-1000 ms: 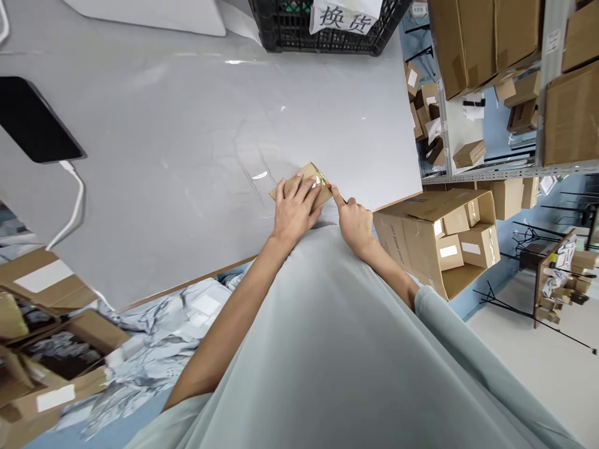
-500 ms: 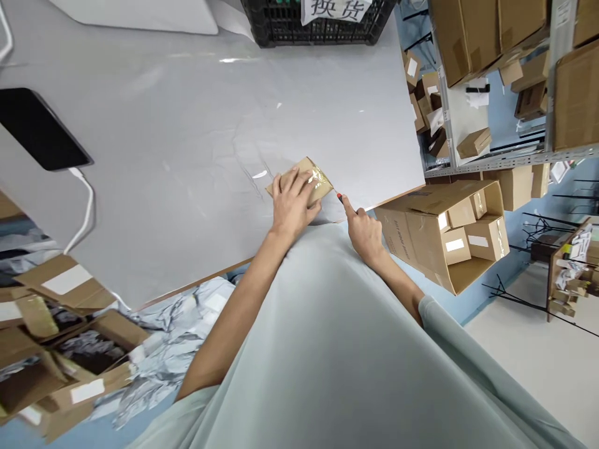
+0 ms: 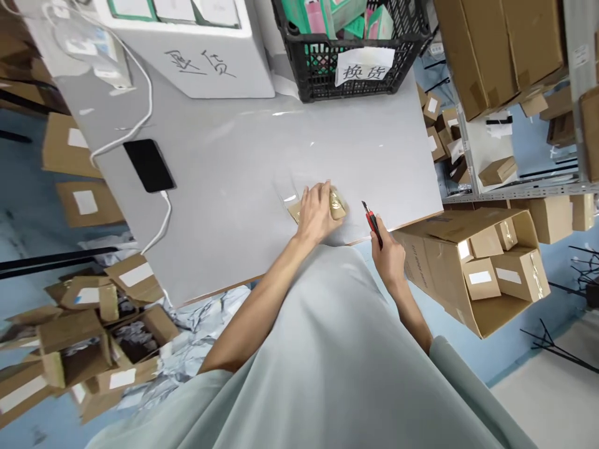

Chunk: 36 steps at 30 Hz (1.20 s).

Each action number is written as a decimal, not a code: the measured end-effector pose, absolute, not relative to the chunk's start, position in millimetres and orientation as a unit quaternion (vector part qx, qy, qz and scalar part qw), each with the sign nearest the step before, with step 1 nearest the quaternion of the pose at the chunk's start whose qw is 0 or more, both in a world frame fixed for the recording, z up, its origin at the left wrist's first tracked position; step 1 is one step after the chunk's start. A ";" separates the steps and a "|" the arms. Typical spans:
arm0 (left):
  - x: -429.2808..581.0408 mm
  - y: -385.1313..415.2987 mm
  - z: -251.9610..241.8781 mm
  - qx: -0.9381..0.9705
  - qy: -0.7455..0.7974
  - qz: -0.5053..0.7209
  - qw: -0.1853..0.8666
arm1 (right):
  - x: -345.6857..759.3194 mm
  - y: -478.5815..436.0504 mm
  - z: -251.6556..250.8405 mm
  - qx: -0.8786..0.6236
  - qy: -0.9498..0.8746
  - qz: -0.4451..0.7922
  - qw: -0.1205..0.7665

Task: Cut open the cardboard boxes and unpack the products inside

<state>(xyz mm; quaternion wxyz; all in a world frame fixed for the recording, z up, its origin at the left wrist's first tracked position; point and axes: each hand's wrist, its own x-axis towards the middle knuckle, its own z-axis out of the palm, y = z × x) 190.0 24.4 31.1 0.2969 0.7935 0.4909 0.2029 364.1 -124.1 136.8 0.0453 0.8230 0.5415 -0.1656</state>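
Observation:
Near the front edge of the grey table (image 3: 224, 206) lies a small brown cardboard box (image 3: 337, 204) with shiny tape on it. My left hand (image 3: 316, 211) is wrapped over the box from above and hides much of it. To the right, my right hand (image 3: 388, 252) grips a red and black box cutter (image 3: 371, 219), its blade tip pointing up and left. The blade is apart from the box, with bare tabletop between them.
A black phone (image 3: 148, 165) on a white cable lies left. Behind stand a white labelled box (image 3: 219, 65) and a black crate (image 3: 318, 75) holding green and pink packs. A large carton (image 3: 430, 268) of small boxes is at right; opened cartons (image 3: 75, 337) lie lower left.
The box cutter has moved from the box's corner out to the right, away from it. My left hand now curls more around the box. The view has shifted, showing more of the table's back.

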 end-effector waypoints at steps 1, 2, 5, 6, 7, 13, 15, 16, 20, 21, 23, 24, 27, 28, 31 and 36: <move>176.9 22.0 30.0 0.789 0.493 0.208 0.301 | 367.8 -125.2 134.1 0.822 0.545 -0.164 0.026; 161.7 18.4 27.2 0.785 0.495 0.212 0.307 | 370.8 -125.7 131.2 0.818 0.552 -0.163 0.010; 111.9 3.4 9.6 0.776 0.496 0.204 0.333 | 373.0 -122.1 121.7 0.789 0.589 -0.172 -0.011; 96.7 -2.0 1.5 0.773 0.495 0.197 0.345 | 370.9 -118.7 118.8 0.775 0.606 -0.178 -0.005; 83.0 -7.3 -7.2 0.768 0.496 0.190 0.357 | 367.4 -113.9 116.1 0.758 0.625 -0.186 0.008; 31.8 -32.2 -50.2 0.721 0.535 0.169 0.407 | 322.6 -67.7 113.3 0.595 0.755 -0.217 0.171; 23.7 -38.2 -54.9 0.707 0.545 0.172 0.417 | 304.9 -49.8 114.8 0.543 0.779 -0.216 0.228; 21.1 -40.6 -55.2 0.701 0.547 0.178 0.421 | 297.0 -41.1 115.2 0.522 0.787 -0.213 0.250; 19.3 -42.8 -49.1 0.684 0.543 0.213 0.438 | 276.2 -10.7 113.4 0.468 0.811 -0.189 0.297; 20.3 -41.7 -47.7 0.681 0.541 0.218 0.443 | 273.6 -4.6 112.9 0.458 0.815 -0.182 0.304; 22.6 -38.6 -47.1 0.673 0.540 0.226 0.453 | 270.3 5.5 112.4 0.440 0.822 -0.175 0.316; 23.5 -37.2 -48.0 0.667 0.541 0.231 0.458 | 269.2 9.4 112.5 0.431 0.825 -0.173 0.321; 24.8 -35.1 -54.3 0.643 0.546 0.246 0.478 | 265.9 17.0 113.5 0.410 0.831 -0.166 0.336; 24.9 -35.0 -56.5 0.634 0.549 0.252 0.484 | 264.6 18.4 113.8 0.405 0.833 -0.163 0.341; 25.6 -35.0 -60.2 0.613 0.555 0.262 0.498 | 260.4 21.5 114.4 0.393 0.834 -0.155 0.356; 28.5 -34.2 -56.9 0.599 0.561 0.267 0.504 | 253.6 26.4 116.2 0.376 0.834 -0.160 0.372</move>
